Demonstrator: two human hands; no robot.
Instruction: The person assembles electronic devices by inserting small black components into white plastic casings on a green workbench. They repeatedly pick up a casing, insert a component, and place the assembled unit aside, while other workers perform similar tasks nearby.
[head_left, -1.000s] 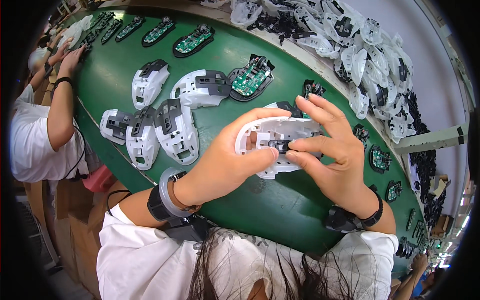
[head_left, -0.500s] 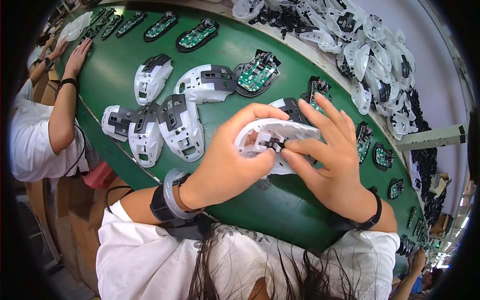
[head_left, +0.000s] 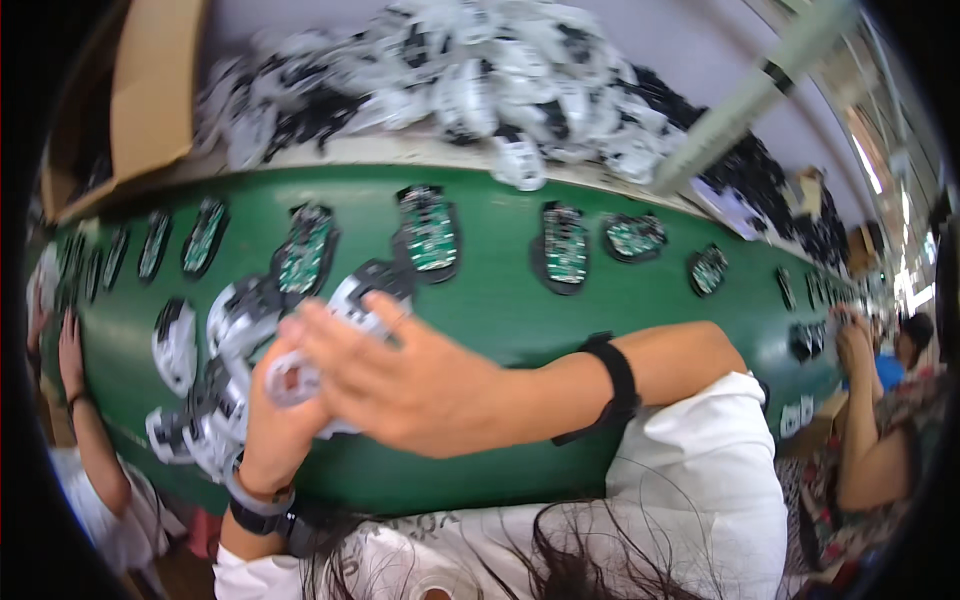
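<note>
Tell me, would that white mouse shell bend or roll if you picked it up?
The white mouse shell in the left hand looks like hard moulded plastic, so probably stiff. It seems hollow, so likely light. Its curved back might rock on the green belt, but hardly roll.

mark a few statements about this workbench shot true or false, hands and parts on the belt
1. Both hands are on one white plastic shell. True: the left hand grips the white shell from below and the right hand lies across it.
2. The belt is blue. False: the belt is green.
3. Green circuit boards lie in a row on the belt. True, for example one circuit board above the hands.
4. The right wrist is bare. False: it wears a black wristband.
5. The pile of white shells lies beyond the belt's far edge. True.
</note>
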